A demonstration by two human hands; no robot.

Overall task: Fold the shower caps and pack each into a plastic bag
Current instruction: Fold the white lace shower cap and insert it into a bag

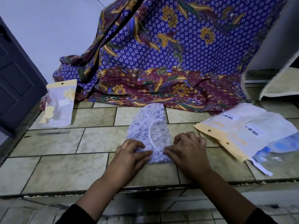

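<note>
A white shower cap with a blue print lies folded into a long strip on the tiled floor, pointing away from me. My left hand pinches its near left edge between thumb and curled fingers. My right hand pinches the near right edge, fingers curled. To the right lie several plastic bags with yellow header strips and barcode labels. A packed bag holding a yellow-patterned cap leans at the left.
A purple and maroon batik cloth hangs and spreads across the back. A dark door stands at the left. A clear bag with a blue cap lies at the far right. A step edge runs below my wrists.
</note>
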